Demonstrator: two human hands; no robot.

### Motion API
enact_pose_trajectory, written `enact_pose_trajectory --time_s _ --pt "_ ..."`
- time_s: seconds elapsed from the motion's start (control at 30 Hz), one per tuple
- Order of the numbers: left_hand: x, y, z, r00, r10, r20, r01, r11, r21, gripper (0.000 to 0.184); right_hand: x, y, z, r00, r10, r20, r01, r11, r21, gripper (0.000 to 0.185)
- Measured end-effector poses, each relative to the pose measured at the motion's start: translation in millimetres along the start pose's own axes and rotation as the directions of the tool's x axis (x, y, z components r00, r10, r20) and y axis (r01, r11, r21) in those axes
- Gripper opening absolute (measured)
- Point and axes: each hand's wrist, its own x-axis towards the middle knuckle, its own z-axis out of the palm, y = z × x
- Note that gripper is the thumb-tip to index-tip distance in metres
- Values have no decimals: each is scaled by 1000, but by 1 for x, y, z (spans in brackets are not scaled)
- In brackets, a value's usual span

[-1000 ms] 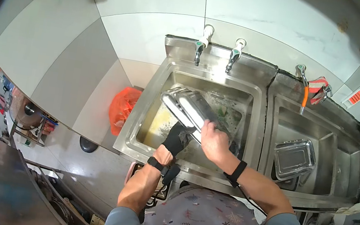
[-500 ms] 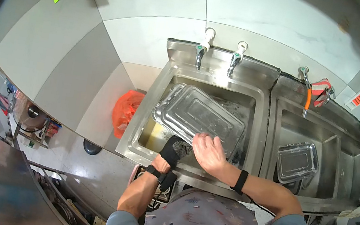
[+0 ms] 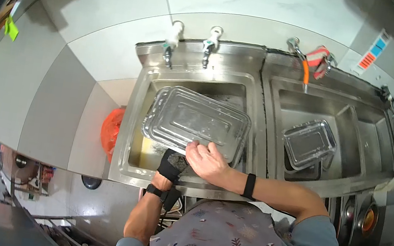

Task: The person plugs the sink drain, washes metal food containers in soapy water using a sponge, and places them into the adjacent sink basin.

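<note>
A stack of clear rectangular plastic lids or containers is held over the left sink basin. My left hand, in a black glove, grips the near edge of the stack, its fingertips partly hidden beneath. My bare right hand has its fingers bent against the stack's near edge. Another clear plastic container lies in the right basin, with a dark item partly visible under it.
Two taps stand behind the left basin. An orange-tipped tap and a red-striped cloth are behind the right one. A red plastic bag hangs left of the sink; a dividing wall splits the right basin.
The stack has turned from tilted on edge to nearly flat, its broad face up. My right hand has shifted along its near edge. The view has swung to the right.
</note>
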Motion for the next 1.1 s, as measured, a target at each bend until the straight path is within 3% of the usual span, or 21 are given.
enact_pose_trajectory --time_s 0.03,0.13,0.17,0.23,0.27,0.3,0.33,0.37,0.4,0.47,0.53,0.6,0.63,0.73,0.77,0.8,0.87,0.93,0.97,1.07,1.1 --pt "0 2 -1 1000 -10 18 10 999 -36 20 -2 1 -2 1000 9 -5 -9 1000 10 39" --pt "9 2 1 978 157 138 -189 946 263 21 -7 3 -10 999 37 -12 -38 998 -55 39" --pt "19 -7 10 991 -4 132 -25 975 222 18 -11 5 -14 998 59 33 -57 998 -34 40" --pt "26 -11 18 985 -114 129 52 910 410 14 -20 16 -14 988 138 64 -138 990 -13 41" --pt "29 -16 24 985 -108 134 44 911 410 14 -24 24 -13 976 200 88 -202 979 14 42" --pt "33 -25 33 984 -157 80 143 976 167 14 -28 33 -13 946 321 38 -322 930 177 42" --pt "36 -30 39 975 -219 41 222 971 -91 14 -33 46 -22 945 324 34 -325 930 170 42" --pt "43 1 29 1000 -13 9 12 983 182 11 -36 63 -38 932 357 61 -361 930 74 37" --pt "46 8 28 1000 -5 8 3 984 179 11 -41 81 -53 917 389 85 -389 921 -23 32" --pt "43 13 28 1000 5 -16 -3 991 136 8 -57 119 -73 792 579 192 -608 777 166 29" --pt "27 -12 32 989 -135 -65 134 991 -21 10 -87 150 -78 671 737 81 -740 659 133 32" --pt "29 3 22 998 23 -53 -13 982 189 10 -111 165 -82 531 843 -91 -817 537 211 35" --pt "24 0 24 995 -11 -98 21 995 102 10 -122 171 -84 528 844 -95 -819 535 204 35" --pt "26 2 22 994 56 -90 -36 977 210 8 -149 183 -84 438 897 -65 -856 438 275 35" --pt "25 2 25 995 58 -87 -39 977 209 8 -157 182 -79 355 935 -20 -892 345 291 32" --pt "22 2 26 994 -29 -104 45 986 157 7 -163 179 -74 271 962 28 -919 250 305 30" --pt "25 11 22 986 -115 -119 128 986 109 7 -164 175 -69 237 971 30 -928 217 303 30" --pt "32 21 13 999 37 -15 -30 946 322 8 -163 168 -66 128 982 137 -820 27 571 37" --pt "35 26 11 999 37 -10 -31 945 325 8 -167 166 -58 95 982 161 -804 -20 595 37" --pt "42 21 7 997 76 -17 -66 943 326 10 -163 157 -50 115 980 163 -812 -2 583 37" --pt "40 5 8 999 12 -34 -6 987 162 15 -160 154 -47 97 978 187 -799 -36 601 37"
